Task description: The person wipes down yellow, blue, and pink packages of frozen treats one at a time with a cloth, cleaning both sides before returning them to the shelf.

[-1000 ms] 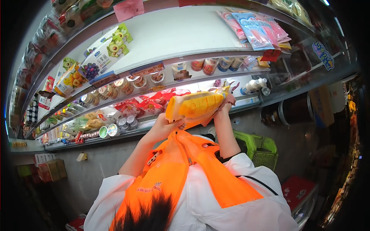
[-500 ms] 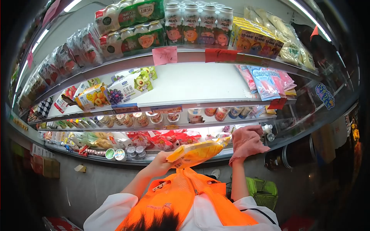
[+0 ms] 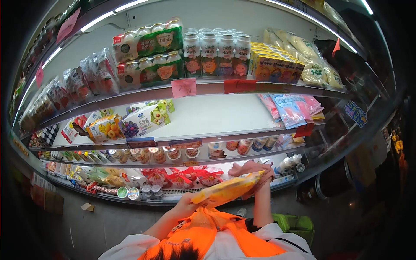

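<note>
Packet [image 3: 229, 189], yellow, glossy and flattish, sits before my shelves [image 3: 212, 110], its left end clamped in my left hand [image 3: 186, 205]; crumpled, soft cloth [image 3: 248, 169] covers my right hand [image 3: 263, 184] at the other end, hiding how its fingers stand.

Both arms are reaching forward from the torso, and the hands are meeting the yellow packet [image 3: 229, 189] from opposite ends. The left hand [image 3: 186, 205] is gripping the packet's left end, its fingers curling in under the edge. The left forearm [image 3: 167, 222] is slanting inward and up toward that same end, bare below the sleeve, with the elbow bending out to the packet's left. The right hand [image 3: 265, 177] is staying at the packet's right end, its fingers mostly hiding from view. The right forearm [image 3: 262, 208] is rising almost straight toward the packet's right end, also bare, running steeper than the left.
</note>
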Tool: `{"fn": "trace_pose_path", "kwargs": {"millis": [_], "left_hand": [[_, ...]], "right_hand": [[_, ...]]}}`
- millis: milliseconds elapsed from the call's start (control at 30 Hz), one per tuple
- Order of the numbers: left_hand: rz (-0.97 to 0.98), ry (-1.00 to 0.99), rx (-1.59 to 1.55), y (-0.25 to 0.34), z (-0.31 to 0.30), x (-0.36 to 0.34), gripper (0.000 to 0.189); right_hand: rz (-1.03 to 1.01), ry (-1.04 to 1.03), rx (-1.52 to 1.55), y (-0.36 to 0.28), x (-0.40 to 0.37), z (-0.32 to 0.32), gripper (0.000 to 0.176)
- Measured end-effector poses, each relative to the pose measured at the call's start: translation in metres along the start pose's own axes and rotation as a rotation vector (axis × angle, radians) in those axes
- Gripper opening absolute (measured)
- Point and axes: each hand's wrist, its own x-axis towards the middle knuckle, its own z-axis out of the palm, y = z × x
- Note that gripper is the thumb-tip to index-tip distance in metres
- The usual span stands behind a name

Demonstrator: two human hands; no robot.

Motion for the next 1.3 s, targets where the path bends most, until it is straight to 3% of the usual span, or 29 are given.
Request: {"fn": "trace_pose_path", "kwargs": {"millis": [33, 167, 300, 400, 433, 533, 633, 733, 800, 833, 900, 933, 967, 1033, 1133, 1200, 1300], "left_hand": [[-0.093, 0.087, -0.224, -0.013, -0.001, -0.004, 0.01], [0.039, 0.253, -0.357, -0.026, -0.014, -0.014, 0.019], [0.075, 0.305, -0.592, -0.019, -0.017, -0.01, 0.017], [0.076, 0.226, -0.644, -0.027, -0.017, -0.006, 0.013], [0.048, 0.22, -0.629, -0.026, -0.013, -0.006, 0.012], [-0.015, 0.207, -0.505, -0.016, -0.004, -0.004, 0.008], [-0.056, 0.222, -0.297, -0.008, -0.001, -0.002, 0.008], [-0.099, 0.291, -0.198, -0.015, -0.004, 0.0, 0.011], [-0.148, 0.377, -0.101, -0.026, -0.016, -0.003, 0.013], [-0.206, 0.427, -0.19, -0.033, -0.023, -0.005, 0.015], [-0.311, 0.536, -0.366, -0.04, -0.03, -0.01, 0.019], [-0.334, 0.597, -0.45, -0.043, -0.033, -0.01, 0.022], [-0.37, 0.618, -0.448, -0.056, -0.037, -0.016, 0.023], [-0.416, 0.66, -0.439, -0.094, -0.05, -0.023, 0.026], [-0.54, 0.684, -0.428, -0.146, -0.061, -0.032, 0.026], [-0.589, 0.668, -0.593, -0.182, -0.073, -0.035, 0.028], [-0.621, 0.716, -0.866, -0.245, -0.074, -0.023, 0.031]], "right_hand": [[0.003, 0.1, 0.064, -0.002, -0.003, -0.006, 0.017], [0.024, 0.58, -0.054, -0.046, -0.035, -0.03, 0.017], [-0.047, 0.307, -1.047, -0.12, -0.093, -0.036, 0.021], [-0.204, 0.87, 0.514, -0.05, -0.051, 0.047, 0.012], [-0.301, 0.943, 0.268, -0.057, -0.062, 0.038, 0.008], [0.074, 0.772, 0.166, -0.067, -0.069, 0.036, 0.009], [-0.63, 0.791, -0.154, -0.005, -0.045, 0.057, 0.008], [-0.531, 0.653, -0.327, 0.032, -0.035, 0.071, 0.004], [-0.462, 0.569, -0.741, 0.063, -0.009, 0.073, 0.005], [-0.541, 0.443, -0.743, 0.066, -0.011, 0.051, 0.009], [-0.579, 0.494, -0.192, 0.053, -0.048, 0.017, 0.042], [-0.498, 0.685, 0.348, 0.045, -0.066, 0.007, 0.069], [-0.598, 0.627, 0.568, 0.045, -0.074, 0.002, 0.065], [-0.574, 0.538, 0.578, 0.046, -0.085, -0.003, 0.057], [-0.215, 0.408, -0.069, 0.051, -0.097, -0.012, 0.046], [0.015, 0.284, -0.499, 0.056, -0.1, -0.01, 0.038], [0.085, 0.17, -0.685, 0.061, -0.105, 0.011, 0.036]]}}
